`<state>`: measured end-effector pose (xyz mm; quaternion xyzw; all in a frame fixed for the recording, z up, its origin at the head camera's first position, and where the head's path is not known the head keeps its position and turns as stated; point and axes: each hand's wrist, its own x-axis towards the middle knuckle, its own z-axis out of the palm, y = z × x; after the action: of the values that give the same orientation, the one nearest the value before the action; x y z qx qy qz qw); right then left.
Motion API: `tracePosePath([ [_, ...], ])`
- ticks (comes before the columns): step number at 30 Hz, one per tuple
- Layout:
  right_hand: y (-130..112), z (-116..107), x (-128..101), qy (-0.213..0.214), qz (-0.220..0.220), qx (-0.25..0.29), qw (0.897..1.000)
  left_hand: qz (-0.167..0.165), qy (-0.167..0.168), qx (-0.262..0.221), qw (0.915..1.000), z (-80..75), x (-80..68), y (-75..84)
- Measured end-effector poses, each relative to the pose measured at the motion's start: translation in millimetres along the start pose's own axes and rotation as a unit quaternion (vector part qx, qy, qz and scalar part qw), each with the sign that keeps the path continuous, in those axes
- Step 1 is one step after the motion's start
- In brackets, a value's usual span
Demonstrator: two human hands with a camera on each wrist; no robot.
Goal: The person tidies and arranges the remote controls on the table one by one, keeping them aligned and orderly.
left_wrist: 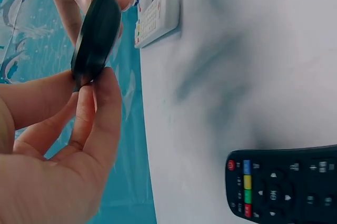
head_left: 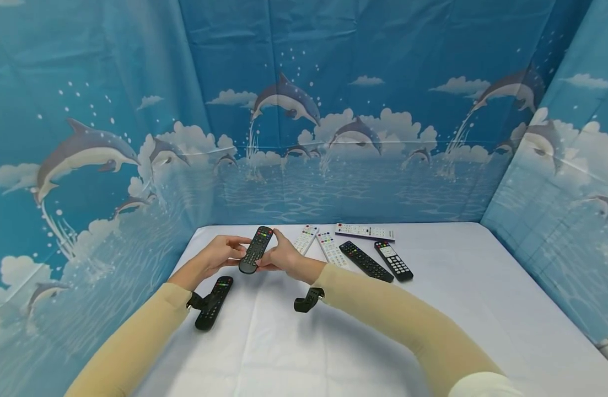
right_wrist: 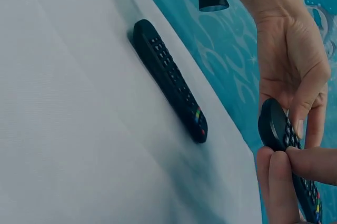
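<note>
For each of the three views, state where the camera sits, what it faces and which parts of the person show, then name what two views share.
Head: worn on the head, looking forward and down at the white table; both sleeved arms, left hand and right hand show.
Left wrist: on the left wrist, facing the held remote end-on; both hands' fingers show.
Right wrist: on the right wrist, facing the same remote; both hands show.
Shared: both wrist views show the lying black remote.

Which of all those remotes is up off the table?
The black remote held between the left hand and right hand. The other black remote and the rest lie flat on the table.
</note>
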<state>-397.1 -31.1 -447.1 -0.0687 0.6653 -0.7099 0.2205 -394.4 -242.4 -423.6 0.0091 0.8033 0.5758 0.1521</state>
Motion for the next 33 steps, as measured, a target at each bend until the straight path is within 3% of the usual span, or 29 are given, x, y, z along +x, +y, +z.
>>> tracePosePath([
  [18, 41.5, 25.1, -29.7, -0.059, 0.033, -0.017, 0.998, -0.042, 0.042, 0.045, 0.9972, 23.9, -57.9, -35.1],
  [33, 63.8, 41.9, -44.8, -0.097, 0.043, -0.099, 0.989, -0.097, 0.022, 0.071, 0.9925, 24.3, -82.2, -42.9],
])
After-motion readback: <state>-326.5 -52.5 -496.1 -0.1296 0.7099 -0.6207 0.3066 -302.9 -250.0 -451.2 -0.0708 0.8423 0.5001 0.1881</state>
